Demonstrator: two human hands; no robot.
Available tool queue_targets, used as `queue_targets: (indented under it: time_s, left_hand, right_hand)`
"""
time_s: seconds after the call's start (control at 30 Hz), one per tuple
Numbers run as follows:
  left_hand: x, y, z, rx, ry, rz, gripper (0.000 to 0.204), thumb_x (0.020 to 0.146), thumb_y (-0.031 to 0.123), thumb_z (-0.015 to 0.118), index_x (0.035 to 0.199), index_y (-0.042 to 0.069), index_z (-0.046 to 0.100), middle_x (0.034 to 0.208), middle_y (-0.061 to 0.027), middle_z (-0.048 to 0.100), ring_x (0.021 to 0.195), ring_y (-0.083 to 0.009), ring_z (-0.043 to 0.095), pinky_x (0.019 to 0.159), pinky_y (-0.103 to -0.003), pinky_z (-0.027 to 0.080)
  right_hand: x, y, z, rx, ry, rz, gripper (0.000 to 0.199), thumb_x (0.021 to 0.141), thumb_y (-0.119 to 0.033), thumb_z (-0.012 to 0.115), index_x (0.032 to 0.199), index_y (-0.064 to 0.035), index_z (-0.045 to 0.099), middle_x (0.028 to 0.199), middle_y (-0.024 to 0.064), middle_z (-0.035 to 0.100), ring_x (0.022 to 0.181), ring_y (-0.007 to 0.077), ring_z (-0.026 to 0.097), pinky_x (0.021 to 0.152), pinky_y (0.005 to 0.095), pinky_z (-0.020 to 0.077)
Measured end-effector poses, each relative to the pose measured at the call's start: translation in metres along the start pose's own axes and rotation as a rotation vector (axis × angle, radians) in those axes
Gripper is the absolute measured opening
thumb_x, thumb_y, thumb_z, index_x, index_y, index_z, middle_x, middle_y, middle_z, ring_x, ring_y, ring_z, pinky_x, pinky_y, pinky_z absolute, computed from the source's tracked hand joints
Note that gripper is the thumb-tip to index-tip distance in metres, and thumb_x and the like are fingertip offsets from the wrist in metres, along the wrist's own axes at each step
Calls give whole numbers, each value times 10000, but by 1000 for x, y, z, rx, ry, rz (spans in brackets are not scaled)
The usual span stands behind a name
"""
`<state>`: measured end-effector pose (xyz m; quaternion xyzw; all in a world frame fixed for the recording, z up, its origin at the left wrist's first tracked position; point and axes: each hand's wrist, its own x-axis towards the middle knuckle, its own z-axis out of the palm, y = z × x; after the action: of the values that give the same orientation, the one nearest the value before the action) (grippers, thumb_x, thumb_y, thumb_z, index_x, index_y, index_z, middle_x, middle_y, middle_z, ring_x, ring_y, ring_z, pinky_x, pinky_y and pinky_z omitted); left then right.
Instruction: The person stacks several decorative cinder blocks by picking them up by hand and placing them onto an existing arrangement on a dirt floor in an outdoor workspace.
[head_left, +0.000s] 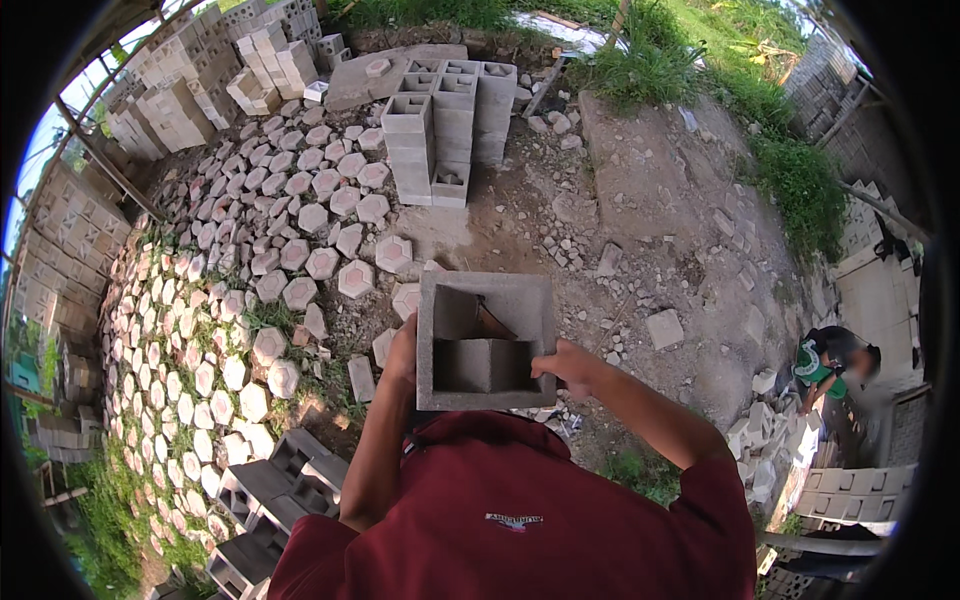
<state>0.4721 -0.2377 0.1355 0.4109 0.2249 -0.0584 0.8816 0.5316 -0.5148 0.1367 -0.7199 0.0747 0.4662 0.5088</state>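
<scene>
A hollow concrete block (pixel 487 400) sits between the fingers of the left hand (pixel 404 350) and right hand (pixel 572 366), both grasping its sides, the block stack (pixel 408 162) beyond, slightly left

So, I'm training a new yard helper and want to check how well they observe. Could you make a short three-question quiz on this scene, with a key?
1. The left hand and right hand hold the hollow block:
A) both on its left side
B) on opposite sides
C) by a rope handle

2. True or false: the hexagonal pavers lie mainly on the picture's right.

3. What stands beyond the held block, near the picture's top middle?

Key:
1. B
2. False; they spread across the left.
3. A stack of grey blocks.
</scene>
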Motion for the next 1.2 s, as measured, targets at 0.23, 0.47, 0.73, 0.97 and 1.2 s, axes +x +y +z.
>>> queue_targets:
  time_s: [0.23, 0.47, 0.73, 0.97, 1.2]
  left_hand:
    - [39, -12, 62, 106, -74, -74, 450, 991, 345, 304, 1191, 9, 526, 1037, -110, 623, 906, -210, 615, 813, -340, 515]
    - [125, -19, 112, 77, -142, -121, 450, 987, 351, 320, 1178, 8, 539, 1021, -109, 627, 885, -209, 621, 813, -343, 514]
    - [288, -30, 179, 61, -257, -193, 478, 982, 404, 324, 1168, 34, 562, 1024, -115, 627, 861, -217, 618, 800, -339, 507]
    - [380, -6, 257, 106, -242, -295, 490, 967, 420, 359, 1178, 26, 560, 1021, -139, 633, 895, -239, 623, 813, -362, 515]
    - [485, -7, 282, 169, -147, -223, 498, 971, 420, 320, 1161, 23, 551, 993, -138, 625, 856, -212, 600, 788, -351, 477]
  right_hand:
    - [-46, -30, -48, 234, -29, 2, 326, 756, -87, 642, 1037, 33, 529, 916, 120, 582, 813, 246, 605, 635, 387, 526]
    - [-10, -43, -122, 77, 31, -18, 233, 779, -134, 627, 964, 1, 583, 952, 98, 581, 823, 262, 610, 600, 414, 536]
    - [50, -96, -226, 67, 196, -11, 324, 784, -191, 618, 1042, 1, 575, 1025, 134, 579, 945, 290, 592, 712, 477, 535]
    - [107, -133, -327, 186, 227, -21, 413, 766, -168, 623, 1127, 11, 531, 1033, 140, 579, 931, 274, 596, 732, 480, 532]
    - [194, -174, -408, 198, 228, -22, 270, 779, -104, 594, 1022, -2, 535, 928, 94, 557, 898, 241, 573, 753, 475, 505]
